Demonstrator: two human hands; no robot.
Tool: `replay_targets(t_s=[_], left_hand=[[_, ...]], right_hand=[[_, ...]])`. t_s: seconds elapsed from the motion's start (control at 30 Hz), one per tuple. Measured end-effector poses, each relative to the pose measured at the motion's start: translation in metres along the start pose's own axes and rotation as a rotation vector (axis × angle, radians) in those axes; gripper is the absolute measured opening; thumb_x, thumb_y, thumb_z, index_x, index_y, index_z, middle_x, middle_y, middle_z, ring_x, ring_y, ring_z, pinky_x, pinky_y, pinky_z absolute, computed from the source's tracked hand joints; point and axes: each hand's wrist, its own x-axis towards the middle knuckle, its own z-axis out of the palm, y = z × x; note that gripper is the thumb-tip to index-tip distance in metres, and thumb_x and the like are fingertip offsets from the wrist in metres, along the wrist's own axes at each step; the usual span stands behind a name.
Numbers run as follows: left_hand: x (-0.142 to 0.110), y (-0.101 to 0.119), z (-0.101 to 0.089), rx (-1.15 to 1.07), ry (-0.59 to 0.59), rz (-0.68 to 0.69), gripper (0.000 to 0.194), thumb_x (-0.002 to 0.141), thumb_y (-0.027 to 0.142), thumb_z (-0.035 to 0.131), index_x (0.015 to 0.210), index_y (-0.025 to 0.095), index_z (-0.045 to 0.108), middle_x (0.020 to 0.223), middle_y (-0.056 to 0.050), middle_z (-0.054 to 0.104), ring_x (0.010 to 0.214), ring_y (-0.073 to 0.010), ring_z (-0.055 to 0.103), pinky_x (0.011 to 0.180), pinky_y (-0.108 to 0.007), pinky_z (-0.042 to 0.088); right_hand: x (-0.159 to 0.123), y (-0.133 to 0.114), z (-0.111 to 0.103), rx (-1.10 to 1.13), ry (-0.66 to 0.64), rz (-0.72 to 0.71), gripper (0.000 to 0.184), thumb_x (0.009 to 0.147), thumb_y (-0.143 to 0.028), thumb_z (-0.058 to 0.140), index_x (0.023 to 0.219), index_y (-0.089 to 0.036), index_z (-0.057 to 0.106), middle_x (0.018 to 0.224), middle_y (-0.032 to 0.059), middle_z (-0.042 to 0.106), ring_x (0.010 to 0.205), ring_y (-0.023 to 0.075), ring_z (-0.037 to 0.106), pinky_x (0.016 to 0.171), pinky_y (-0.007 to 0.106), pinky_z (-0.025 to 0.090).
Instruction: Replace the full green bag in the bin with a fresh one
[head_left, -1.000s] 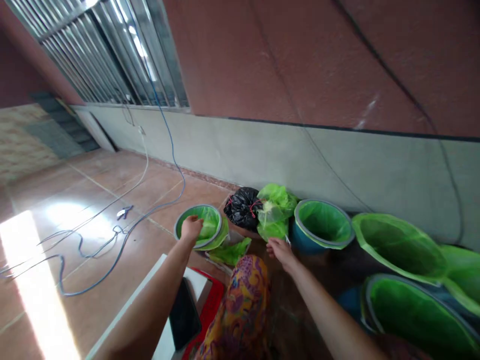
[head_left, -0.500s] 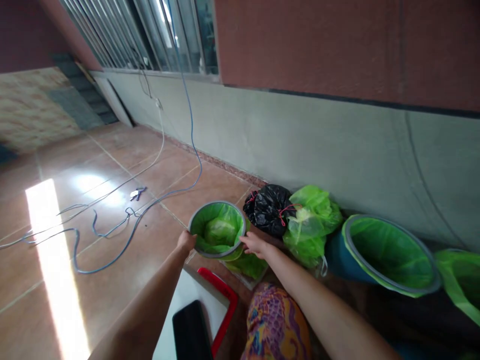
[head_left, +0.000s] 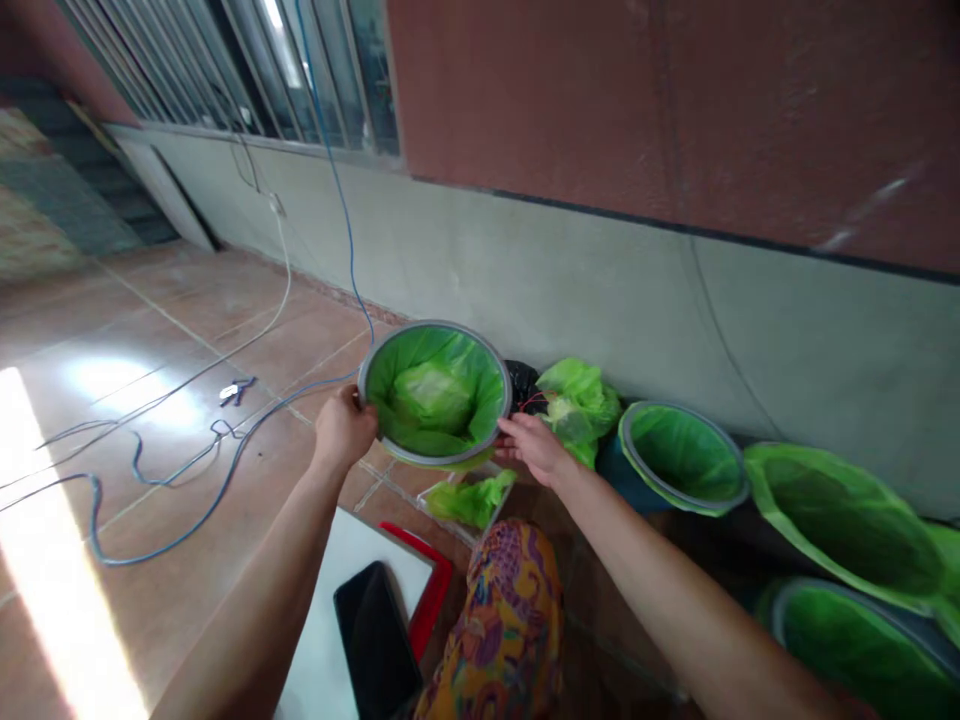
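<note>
Between my two hands is a trash can [head_left: 431, 327] with a grey rim, tilted so its mouth faces me. A green trash bag [head_left: 442, 395] lines it, bunched up at the bottom. My left hand [head_left: 343, 430] grips the rim on its left side. On the right side my right hand [head_left: 534, 447] holds the rim, thumb and fingers closed around it. Below the can, a clear tray or packet [head_left: 472, 500] with folded green bags lies on the floor.
Against the wall sit a black bag [head_left: 523, 385] and a stuffed green bag [head_left: 581, 400]. Several lined bins, including a blue one [head_left: 682, 455], stand at right. A phone [head_left: 379, 640] rests on a white surface [head_left: 322, 600]. Cables [head_left: 232, 480] and keys [head_left: 236, 391] lie on the tiles.
Both hands have lifted the trash can up and closer to me, so it looks larger and stands clear above the green bags. The view has turned to the right, showing more bins.
</note>
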Motion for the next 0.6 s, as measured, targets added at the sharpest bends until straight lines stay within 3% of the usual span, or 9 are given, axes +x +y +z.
replay_targets(t_s=[0.13,0.2,0.27,0.4,0.6], left_hand=[[-0.057,0.075,-0.036,0.067,0.012,0.224,0.032,0.076,0.022,0.049,0.105,0.016,0.060,0.086,-0.004,0.068,0.079,-0.0185,0.063,0.067,-0.024,0.042],[-0.087,0.107,-0.037,0.104,-0.006,0.310,0.032,0.077,0.022,0.049,0.107,0.015,0.059,0.088,-0.006,0.067,0.082,-0.0201,0.063,0.069,-0.025,0.043],[-0.116,0.133,-0.027,0.123,-0.049,0.383,0.032,0.078,0.021,0.049,0.109,0.014,0.057,0.092,-0.008,0.067,0.084,-0.0216,0.064,0.071,-0.026,0.044],[-0.168,0.158,0.023,0.110,-0.223,0.489,0.032,0.079,0.016,0.047,0.110,0.015,0.053,0.098,-0.010,0.067,0.090,-0.0220,0.065,0.075,-0.027,0.045],[-0.224,0.153,0.134,0.068,-0.523,0.442,0.027,0.080,0.010,0.045,0.106,0.010,0.053,0.103,-0.017,0.066,0.100,-0.0245,0.064,0.081,-0.028,0.045]], right_hand=[[-0.072,-0.023,-0.044,-0.020,0.212,-0.154,0.019,0.079,-0.033,0.064,0.080,-0.014,0.059,0.068,0.0000,0.064,0.057,0.0091,0.058,0.050,0.018,0.049],[-0.110,-0.024,-0.073,-0.053,0.333,-0.190,0.024,0.077,-0.037,0.065,0.079,-0.014,0.060,0.063,-0.0006,0.062,0.053,0.0097,0.057,0.047,0.020,0.049],[-0.146,-0.016,-0.105,-0.119,0.452,-0.185,0.028,0.075,-0.041,0.066,0.077,-0.014,0.059,0.058,-0.0015,0.060,0.048,0.0100,0.055,0.044,0.021,0.049],[-0.205,0.023,-0.164,-0.302,0.585,-0.073,0.023,0.076,-0.037,0.066,0.077,-0.015,0.058,0.055,-0.0006,0.060,0.045,0.0117,0.057,0.040,0.021,0.048],[-0.240,0.098,-0.221,-0.343,0.721,0.128,0.014,0.074,-0.015,0.061,0.065,-0.018,0.051,0.053,-0.0015,0.055,0.044,0.0140,0.057,0.036,0.022,0.045]])
